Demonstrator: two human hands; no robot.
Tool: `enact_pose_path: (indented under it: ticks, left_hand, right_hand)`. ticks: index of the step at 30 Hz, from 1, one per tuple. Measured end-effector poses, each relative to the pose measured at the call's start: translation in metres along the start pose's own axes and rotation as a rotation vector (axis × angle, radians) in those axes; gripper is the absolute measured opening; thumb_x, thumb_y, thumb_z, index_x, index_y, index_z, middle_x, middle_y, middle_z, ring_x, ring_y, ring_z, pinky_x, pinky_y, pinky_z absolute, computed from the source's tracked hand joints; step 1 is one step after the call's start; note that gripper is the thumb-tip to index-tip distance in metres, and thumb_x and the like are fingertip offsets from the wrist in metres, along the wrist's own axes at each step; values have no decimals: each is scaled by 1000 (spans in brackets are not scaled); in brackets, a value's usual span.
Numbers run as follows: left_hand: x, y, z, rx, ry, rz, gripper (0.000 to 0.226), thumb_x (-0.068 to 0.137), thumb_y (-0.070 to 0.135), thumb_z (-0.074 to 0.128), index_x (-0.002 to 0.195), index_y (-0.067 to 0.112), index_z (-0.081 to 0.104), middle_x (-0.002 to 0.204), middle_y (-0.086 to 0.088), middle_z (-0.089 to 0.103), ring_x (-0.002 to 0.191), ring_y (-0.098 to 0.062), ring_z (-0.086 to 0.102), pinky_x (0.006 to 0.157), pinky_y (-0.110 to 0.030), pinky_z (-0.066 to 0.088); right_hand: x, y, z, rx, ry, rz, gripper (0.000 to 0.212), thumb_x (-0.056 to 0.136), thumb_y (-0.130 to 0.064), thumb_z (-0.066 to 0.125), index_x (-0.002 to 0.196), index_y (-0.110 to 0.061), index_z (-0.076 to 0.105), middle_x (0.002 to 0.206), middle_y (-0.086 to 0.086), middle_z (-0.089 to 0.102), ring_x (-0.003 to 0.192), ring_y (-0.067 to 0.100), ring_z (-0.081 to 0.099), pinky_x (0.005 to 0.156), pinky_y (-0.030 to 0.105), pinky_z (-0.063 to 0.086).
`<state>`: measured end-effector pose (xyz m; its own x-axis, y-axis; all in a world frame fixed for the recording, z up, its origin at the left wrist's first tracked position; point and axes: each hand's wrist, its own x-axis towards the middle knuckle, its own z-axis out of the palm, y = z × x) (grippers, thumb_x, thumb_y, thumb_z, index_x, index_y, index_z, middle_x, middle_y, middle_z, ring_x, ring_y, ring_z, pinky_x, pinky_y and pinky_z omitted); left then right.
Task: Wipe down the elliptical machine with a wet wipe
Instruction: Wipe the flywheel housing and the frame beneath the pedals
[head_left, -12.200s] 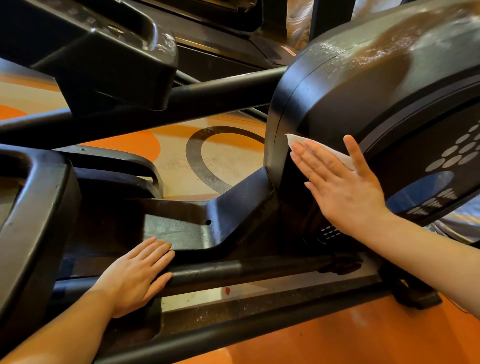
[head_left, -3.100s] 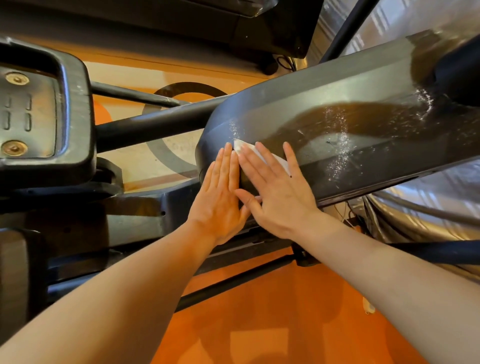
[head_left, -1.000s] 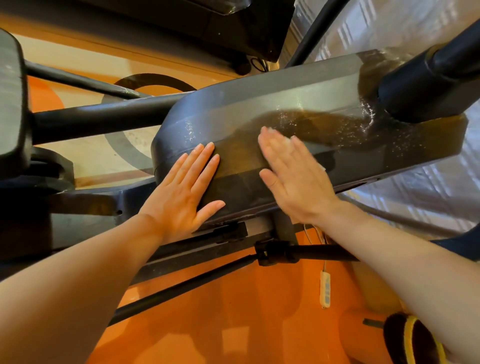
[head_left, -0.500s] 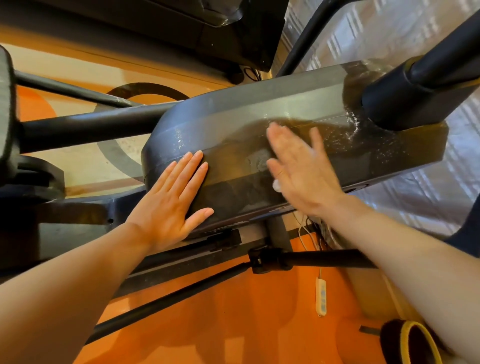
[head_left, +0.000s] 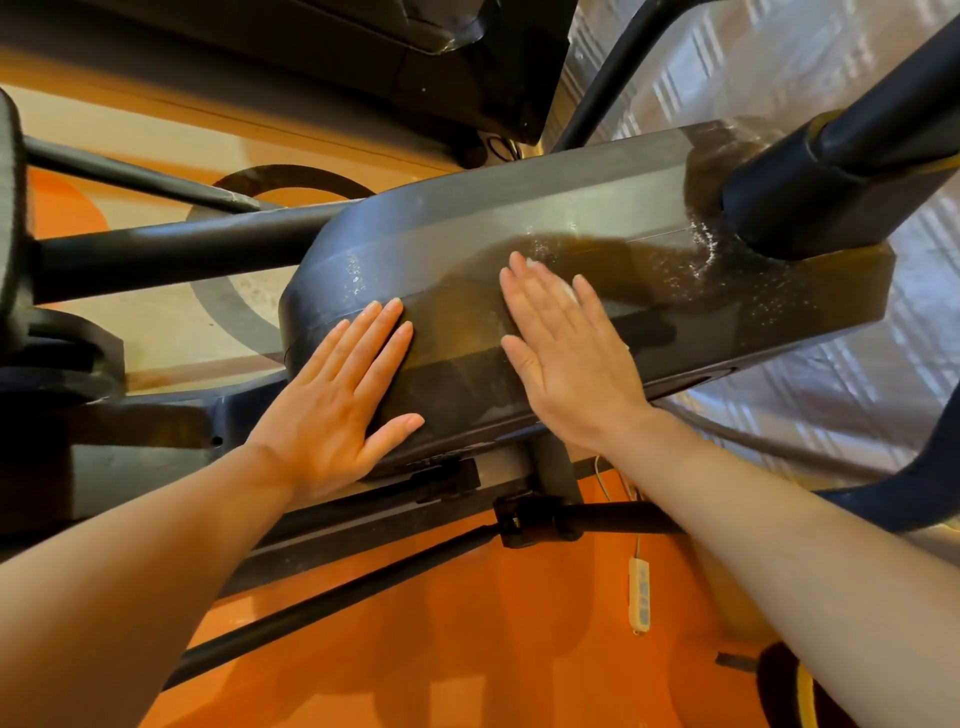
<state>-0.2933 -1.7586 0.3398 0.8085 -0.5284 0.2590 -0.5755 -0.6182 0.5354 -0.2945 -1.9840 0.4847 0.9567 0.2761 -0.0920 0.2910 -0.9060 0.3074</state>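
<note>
- Elliptical machine (head_left: 597, 223) fills most of what I can see, its dark curved flywheel housing running from lower left up to the right, with both of the person's hands laid on the near side of it.
- Nearest to me, two bare forearms reach in from the bottom corners over an orange floor (head_left: 441, 623).
- A slim black bar (head_left: 337, 597) crosses the floor under the arms and meets a black clamp-like joint (head_left: 530, 519) below the housing.
- A white corded switch (head_left: 639, 592) hangs on a thin cable just right of that joint; a dark round object with a yellow rim (head_left: 789, 691) sits at the bottom right corner, cut off by the edge.
- The left hand (head_left: 337, 405) lies flat on the housing's lower left flank, fingers straight and together, thumb spread, holding nothing.
- The right hand (head_left: 571, 353) presses flat a little higher and to the right, fingers straight; it pins a wet wipe (head_left: 569, 291) against the housing, and only a sliver of white shows between and past the fingers.
- Past the right fingertips the top of the housing glistens with wet streaks and droplets.
- A thick dark post (head_left: 831, 166) rises from the housing's upper right end.
- To the left, a black tube (head_left: 171, 249) runs off toward a footplate at the frame edge.
- Behind, another dark machine (head_left: 441, 52) stands on the patterned floor.
</note>
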Motion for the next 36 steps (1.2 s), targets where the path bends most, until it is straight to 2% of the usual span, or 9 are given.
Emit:
enact_pose_path:
  ticks: [4, 8, 11, 15, 19, 23, 27, 32, 36]
  left_hand:
    - [1, 0, 1, 7, 0, 11, 79, 99, 68, 19, 160, 20, 5, 167, 0, -4, 153, -20, -4, 123, -44, 8]
    - [-1, 0, -1, 14, -7, 12, 80, 98, 68, 18, 159, 19, 5, 167, -1, -4, 153, -20, -4, 124, -42, 6]
    - [0, 3, -2, 14, -16, 14, 80, 98, 68, 18, 159, 18, 5, 167, -1, -5, 153, -19, -5, 124, -42, 5]
    - [0, 3, -3, 15, -26, 5, 80, 98, 68, 19, 159, 19, 4, 167, 0, -7, 153, -18, -6, 124, -37, 0]
    - [0, 2, -3, 13, -25, 7, 80, 98, 68, 19, 159, 20, 3, 167, 0, -7, 153, -18, -7, 124, -37, -1]
    - [1, 2, -3, 4, -27, 1, 81, 97, 68, 21, 159, 19, 3, 167, 0, -7, 153, -19, -6, 124, -39, 0]
    - [1, 3, -4, 16, -34, 3, 80, 98, 67, 21, 159, 19, 4, 167, -1, -5, 153, -19, -5, 124, -32, -8]
    - [1, 4, -6, 0, -30, -6, 80, 98, 68, 20, 159, 19, 5, 167, 0, -4, 153, -19, -4, 124, -35, -3]
    - [1, 5, -6, 9, -27, 3, 80, 98, 68, 20, 159, 19, 5, 167, 0, -4, 154, -20, -3, 124, -32, -6]
  right_hand:
    - [-4, 40, -10, 14, 38, 273, 63, 103, -46, 10, 157, -16, -1, 165, 2, -8, 151, 13, -11, 122, 39, -8]
    - [-3, 9, -1, 21, 115, 511, 69, 100, -47, 1, 157, -9, 2, 165, 8, -5, 152, 19, -8, 122, 44, -7]
    - [-9, -15, 7, 47, 95, 336, 67, 101, -45, 4, 157, -6, 7, 165, 9, 1, 152, 20, -3, 123, 42, -3]
    - [-11, 23, -3, 7, -2, -28, 60, 104, -42, 11, 157, -14, 13, 165, 1, 9, 152, 12, 2, 123, 37, -2]
    - [4, 74, -21, -58, 33, 267, 61, 101, -43, 5, 157, -19, 7, 165, -2, 3, 151, 10, -4, 119, 43, -14]
    - [11, 64, -14, -19, 74, 499, 60, 103, -42, 4, 157, -15, 2, 166, 2, -2, 151, 14, -8, 120, 45, -14]
    - [-8, 32, -6, 86, 99, 264, 61, 102, -42, 2, 157, -15, 8, 165, -1, 4, 151, 10, -3, 121, 38, -12]
    - [-13, 57, -13, 68, 15, -5, 57, 103, -37, 6, 156, -18, 13, 164, -3, 10, 151, 7, 3, 123, 35, -5]
    - [-9, 87, -18, -104, 77, 203, 59, 103, -42, 7, 157, -17, 6, 165, 3, 4, 151, 11, -2, 119, 44, -13]
